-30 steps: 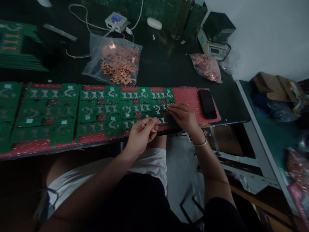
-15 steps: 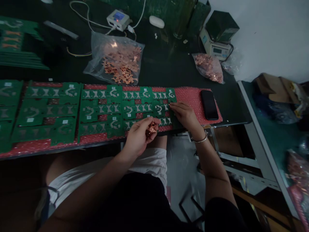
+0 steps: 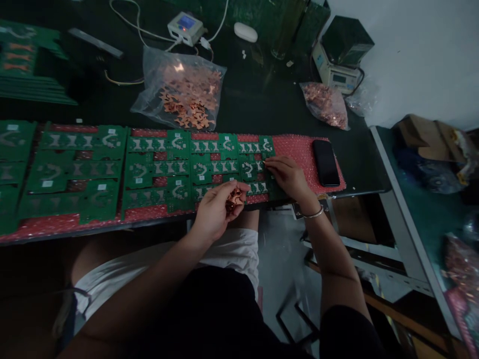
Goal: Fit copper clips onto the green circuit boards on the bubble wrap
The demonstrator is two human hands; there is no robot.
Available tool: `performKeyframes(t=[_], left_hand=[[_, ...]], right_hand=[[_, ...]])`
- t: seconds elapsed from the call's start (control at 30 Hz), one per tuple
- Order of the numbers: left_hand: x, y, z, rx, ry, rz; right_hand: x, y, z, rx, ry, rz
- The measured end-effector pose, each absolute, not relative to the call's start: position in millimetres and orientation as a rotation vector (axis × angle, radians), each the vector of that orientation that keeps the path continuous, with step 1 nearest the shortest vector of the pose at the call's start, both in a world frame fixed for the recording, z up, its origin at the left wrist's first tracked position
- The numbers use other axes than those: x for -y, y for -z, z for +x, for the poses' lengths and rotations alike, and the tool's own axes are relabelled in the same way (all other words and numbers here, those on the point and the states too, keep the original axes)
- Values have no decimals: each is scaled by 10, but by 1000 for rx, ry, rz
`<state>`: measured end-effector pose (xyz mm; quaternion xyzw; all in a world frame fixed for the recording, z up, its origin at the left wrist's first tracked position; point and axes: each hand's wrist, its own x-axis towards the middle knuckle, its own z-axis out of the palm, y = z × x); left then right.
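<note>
My left hand [image 3: 215, 209] is curled round a small heap of shiny copper pieces [image 3: 234, 200], held over the front edge of the bench. With thumb and fingers pinched together, my right hand [image 3: 288, 175] reaches the right edge of the last green circuit board [image 3: 250, 167]. Whatever lies between its fingertips is too small to make out. More green circuit boards [image 3: 157, 167] lie in a row to the left, bearing silvery bow-tie-shaped pads. Behind them, an open clear plastic bag [image 3: 190, 97] holds many bow-tie-shaped copper pieces.
Pink bubble wrap [image 3: 294, 147] lies under the boards, with a black phone [image 3: 326, 163] at its right end. Farther back are a second bag of copper pieces [image 3: 325, 103], a scale [image 3: 339, 77], a small device with a screen [image 3: 186, 27] and stacked boards [image 3: 33, 82].
The view has shifted slightly. My hands keep nearly the same places, the left still round the copper pieces and the right still pinched at the last board.
</note>
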<state>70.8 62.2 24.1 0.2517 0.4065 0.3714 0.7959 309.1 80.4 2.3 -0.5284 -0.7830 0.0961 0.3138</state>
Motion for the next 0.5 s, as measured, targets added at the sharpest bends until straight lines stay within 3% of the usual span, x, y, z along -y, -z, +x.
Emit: performKeyframes(t=[0.5], left_hand=[[-611, -292, 744, -867, -786, 548]], right_hand=[[-829, -89, 3145, 2184, -230, -1348]])
